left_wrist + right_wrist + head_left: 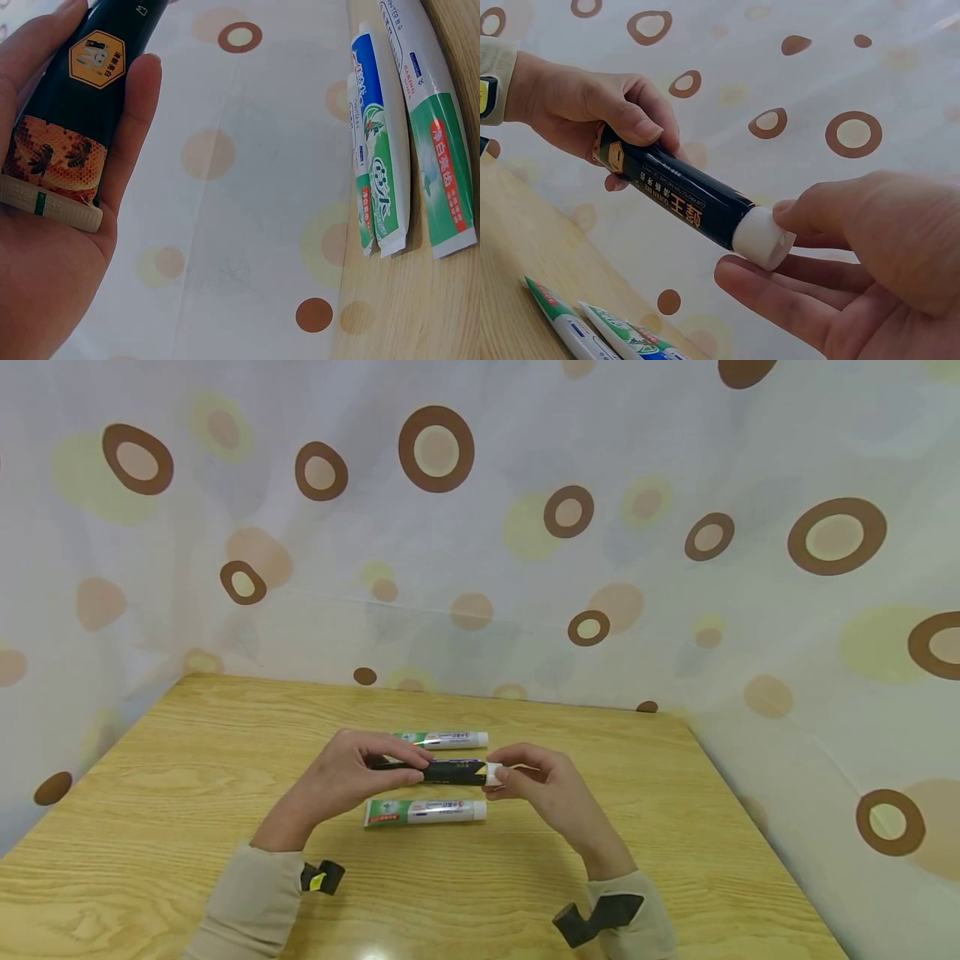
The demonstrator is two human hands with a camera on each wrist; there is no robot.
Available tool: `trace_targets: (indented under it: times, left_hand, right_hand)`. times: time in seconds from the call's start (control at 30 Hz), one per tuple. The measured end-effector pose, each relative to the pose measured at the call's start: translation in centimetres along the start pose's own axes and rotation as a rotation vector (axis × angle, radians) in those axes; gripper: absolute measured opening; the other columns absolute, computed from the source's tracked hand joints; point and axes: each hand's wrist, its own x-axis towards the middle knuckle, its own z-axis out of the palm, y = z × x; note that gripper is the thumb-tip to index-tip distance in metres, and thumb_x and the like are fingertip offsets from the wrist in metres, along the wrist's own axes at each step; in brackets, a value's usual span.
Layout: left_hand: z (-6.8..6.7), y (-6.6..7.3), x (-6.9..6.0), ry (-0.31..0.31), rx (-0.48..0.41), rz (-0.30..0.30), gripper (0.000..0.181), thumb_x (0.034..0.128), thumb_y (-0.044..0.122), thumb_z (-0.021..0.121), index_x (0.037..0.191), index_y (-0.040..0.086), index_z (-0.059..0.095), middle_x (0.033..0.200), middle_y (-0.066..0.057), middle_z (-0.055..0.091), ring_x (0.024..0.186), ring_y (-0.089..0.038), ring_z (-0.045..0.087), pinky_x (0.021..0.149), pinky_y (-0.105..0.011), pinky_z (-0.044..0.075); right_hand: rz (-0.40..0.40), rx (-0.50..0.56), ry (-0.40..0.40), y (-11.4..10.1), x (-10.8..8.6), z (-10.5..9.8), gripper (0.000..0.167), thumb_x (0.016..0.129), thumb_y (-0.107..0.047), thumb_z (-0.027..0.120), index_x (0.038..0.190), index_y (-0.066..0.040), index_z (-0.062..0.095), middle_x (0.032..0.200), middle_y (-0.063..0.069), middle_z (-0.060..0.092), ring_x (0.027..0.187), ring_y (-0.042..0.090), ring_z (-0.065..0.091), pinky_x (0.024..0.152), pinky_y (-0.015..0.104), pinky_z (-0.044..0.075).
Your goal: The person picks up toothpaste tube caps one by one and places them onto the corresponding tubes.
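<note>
A dark green-black toothpaste tube (457,773) is held up level above the table, between both hands. My left hand (339,781) grips its crimped end, thumb and fingers on either side; a honeycomb print (56,156) shows there in the left wrist view. With thumb and fingers, my right hand (553,789) pinches the white cap (763,238) at the other end. Below lie a green-and-white toothpaste tube (442,812) nearer me and a similar tube (457,740) farther off. Between these two is a blue-and-green tube (381,142), mostly hidden in the head view by the dark one.
The wood-grain table (225,760) bears the lying tubes, side by side with caps to the right. A pale cloth with brown ring and dot prints (480,552) stands behind the table and along its sides.
</note>
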Motion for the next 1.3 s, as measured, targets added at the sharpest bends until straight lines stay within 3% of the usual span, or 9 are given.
trace_targets:
  times: [0.13, 0.37, 0.8, 1.07, 1.3]
  left_hand:
    - [0.01, -0.03, 0.01, 0.001, 0.008, 0.000, 0.013, 0.0860, 0.026, 0.078, 0.098, 0.024, 0.080, 0.109, 0.002, 0.076, 0.102, -0.009, 0.070, 0.071, -0.029, 0.058]
    - [0.05, -0.04, -0.02, 0.003, 0.019, 0.016, 0.013, 0.0863, 0.025, 0.078, 0.099, 0.024, 0.080, 0.109, 0.003, 0.076, 0.102, -0.008, 0.070, 0.071, -0.029, 0.058]
    - [-0.01, -0.04, -0.07, 0.008, 0.015, 0.014, 0.012, 0.0864, 0.025, 0.078, 0.099, 0.025, 0.080, 0.109, 0.003, 0.076, 0.101, -0.009, 0.070, 0.070, -0.029, 0.057]
    - [0.09, -0.14, 0.01, -0.004, -0.008, 0.022, 0.013, 0.0862, 0.024, 0.078, 0.099, 0.022, 0.080, 0.110, 0.001, 0.076, 0.102, -0.010, 0.071, 0.072, -0.029, 0.058]
    - [0.02, -0.09, 0.00, -0.001, -0.004, 0.022, 0.013, 0.0862, 0.022, 0.078, 0.099, 0.022, 0.080, 0.110, 0.000, 0.076, 0.100, -0.010, 0.071, 0.070, -0.030, 0.058]
  right_hand:
    - [0.001, 0.006, 0.003, 0.02, 0.04, 0.00, 0.026, 0.100, -0.020, 0.060, 0.121, -0.004, 0.064, 0.116, 0.020, 0.065, 0.101, 0.045, 0.069, 0.088, 0.037, 0.058]
    - [0.007, -0.015, 0.021, -0.07, 0.09, 0.08, 0.028, 0.101, -0.022, 0.060, 0.120, -0.003, 0.065, 0.114, 0.019, 0.066, 0.094, 0.030, 0.073, 0.085, 0.037, 0.059]
    - [0.020, -0.048, -0.031, 0.01, -0.07, -0.09, 0.030, 0.099, -0.017, 0.062, 0.127, -0.006, 0.059, 0.110, 0.020, 0.066, 0.097, 0.030, 0.071, 0.086, 0.041, 0.058]
    - [-0.038, -0.121, 0.062, -0.16, -0.12, 0.11, 0.025, 0.095, -0.020, 0.069, 0.119, -0.014, 0.067, 0.120, 0.008, 0.066, 0.111, 0.023, 0.064, 0.092, 0.029, 0.055]
    - [-0.045, -0.090, 0.041, -0.19, -0.21, 0.04, 0.023, 0.096, -0.016, 0.066, 0.119, -0.011, 0.067, 0.120, 0.012, 0.066, 0.106, 0.021, 0.068, 0.091, 0.032, 0.056]
